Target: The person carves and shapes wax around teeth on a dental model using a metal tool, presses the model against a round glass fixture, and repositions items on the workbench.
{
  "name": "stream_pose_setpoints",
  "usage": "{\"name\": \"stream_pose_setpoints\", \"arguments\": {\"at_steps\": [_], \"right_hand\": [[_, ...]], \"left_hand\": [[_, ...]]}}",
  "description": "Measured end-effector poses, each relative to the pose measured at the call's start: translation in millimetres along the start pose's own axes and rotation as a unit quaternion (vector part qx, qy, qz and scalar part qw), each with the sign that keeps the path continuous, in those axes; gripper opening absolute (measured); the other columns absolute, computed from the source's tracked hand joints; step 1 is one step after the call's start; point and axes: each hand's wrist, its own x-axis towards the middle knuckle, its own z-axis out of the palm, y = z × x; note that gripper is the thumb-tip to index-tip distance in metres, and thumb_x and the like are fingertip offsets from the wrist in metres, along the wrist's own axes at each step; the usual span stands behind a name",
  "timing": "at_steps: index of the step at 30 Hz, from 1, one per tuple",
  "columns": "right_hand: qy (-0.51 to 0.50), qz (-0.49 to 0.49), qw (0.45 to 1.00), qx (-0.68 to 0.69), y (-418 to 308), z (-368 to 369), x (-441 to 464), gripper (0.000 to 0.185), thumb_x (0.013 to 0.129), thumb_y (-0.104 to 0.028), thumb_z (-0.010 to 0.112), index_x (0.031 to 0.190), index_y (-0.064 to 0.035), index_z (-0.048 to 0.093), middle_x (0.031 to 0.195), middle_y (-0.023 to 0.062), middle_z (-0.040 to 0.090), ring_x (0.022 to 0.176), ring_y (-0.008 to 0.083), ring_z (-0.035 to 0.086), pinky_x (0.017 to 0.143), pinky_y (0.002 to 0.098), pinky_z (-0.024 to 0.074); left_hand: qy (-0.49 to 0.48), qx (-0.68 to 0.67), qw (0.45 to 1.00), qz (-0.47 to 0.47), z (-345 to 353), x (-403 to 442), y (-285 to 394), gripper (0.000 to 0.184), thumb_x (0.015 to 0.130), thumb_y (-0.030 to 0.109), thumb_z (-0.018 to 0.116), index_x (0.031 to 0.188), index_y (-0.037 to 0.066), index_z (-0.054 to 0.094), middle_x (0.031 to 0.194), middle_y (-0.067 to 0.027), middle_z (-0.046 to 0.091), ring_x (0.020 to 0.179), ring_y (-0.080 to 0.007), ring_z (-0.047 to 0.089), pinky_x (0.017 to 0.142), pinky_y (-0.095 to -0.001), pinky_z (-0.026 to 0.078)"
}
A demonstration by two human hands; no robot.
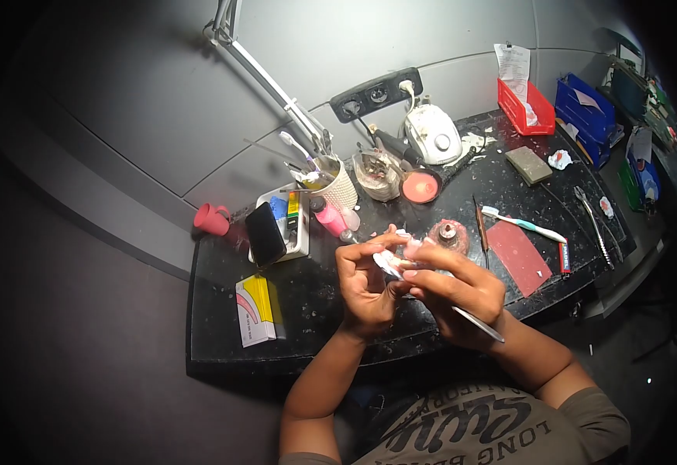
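Observation:
Above the front part of the desk, both hands are close together. Between the thumb and fingers of my left hand (365,291) is a small white and pink dental piece (387,264); its exact form is partly covered by fingers. My right hand (462,291) is closed around a thin metal hand tool (479,325), whose handle sticks out below the palm. The tool's working end is hidden near the dental piece, and the right fingertips meet the piece. Just behind the hands stands a round glass burner (448,232) with pinkish contents.
A pink wax sheet (518,258), a toothbrush (526,223) and a brown-handled tool (481,231) lie to the right. On the left are a phone (265,235), a yellow-white box (255,310) and a pink mug (212,219). A white control unit (434,135) stands behind.

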Motion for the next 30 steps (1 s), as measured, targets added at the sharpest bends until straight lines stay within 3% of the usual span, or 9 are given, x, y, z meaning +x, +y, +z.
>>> {"name": "stream_pose_setpoints", "arguments": {"at_steps": [6,8,15,18,20,30], "right_hand": [[0.001,0.001,1.000,-0.018,-2.4,3.7,-1.0,0.023,0.086,0.003,0.076,0.108,0.0056,0.071,0.104,0.0187,0.074,0.096,0.0328,0.076,0.095,0.0449,0.0600],[-0.010,-0.002,1.000,-0.024,-2.1,3.3,-0.8,0.022,0.086,0.003,0.076,0.108,0.0056,0.070,0.104,0.0186,0.074,0.096,0.0325,0.076,0.095,0.0448,0.0600],[-0.020,-0.010,0.999,-0.036,-0.6,2.7,-2.0,0.025,0.086,0.002,0.077,0.109,0.0064,0.070,0.105,0.0187,0.074,0.097,0.0324,0.076,0.095,0.0460,0.0600],[-0.023,-0.008,0.999,-0.033,-0.3,3.0,-1.5,0.025,0.086,0.002,0.077,0.110,0.0067,0.069,0.106,0.0190,0.074,0.097,0.0325,0.075,0.096,0.0462,0.0599],[-0.021,-0.006,0.999,-0.028,0.3,3.3,-1.5,0.026,0.086,0.002,0.077,0.110,0.0068,0.069,0.107,0.0191,0.074,0.097,0.0325,0.075,0.096,0.0462,0.0598],[-0.038,-0.006,0.999,-0.017,2.3,-0.3,-2.8,0.030,0.084,0.003,0.077,0.112,0.0075,0.068,0.109,0.0200,0.073,0.099,0.0336,0.075,0.095,0.0463,0.0602]], "left_hand": [[-0.006,0.008,1.000,0.016,-2.0,-0.8,-3.8,0.061,0.089,0.023,0.083,0.128,0.007,0.039,0.127,-0.0205,0.064,0.123,-0.0281,0.063,0.124,-0.0566,0.028],[0.016,0.030,0.999,0.014,-1.5,-0.7,-4.0,0.064,0.088,0.027,0.085,0.125,0.006,0.037,0.122,-0.0239,0.066,0.116,-0.0292,0.066,0.122,-0.0572,0.034],[0.017,0.032,0.999,0.015,-1.8,-1.7,-4.2,0.063,0.088,0.026,0.086,0.125,0.007,0.038,0.120,-0.0227,0.066,0.115,-0.0288,0.066,0.121,-0.0567,0.035],[-0.005,0.024,1.000,0.017,-3.3,-1.8,-4.5,0.060,0.089,0.023,0.084,0.127,0.007,0.040,0.125,-0.0193,0.064,0.120,-0.0274,0.064,0.123,-0.0558,0.030],[0.011,0.031,0.999,0.019,-4.0,-2.6,-7.3,0.063,0.088,0.024,0.085,0.126,0.007,0.038,0.119,-0.0222,0.066,0.114,-0.0284,0.067,0.120,-0.0566,0.035],[0.002,0.025,0.999,0.020,-4.5,-2.0,-5.4,0.063,0.086,0.022,0.086,0.125,0.006,0.040,0.119,-0.0201,0.067,0.117,-0.0267,0.065,0.120,-0.0543,0.034]]}}
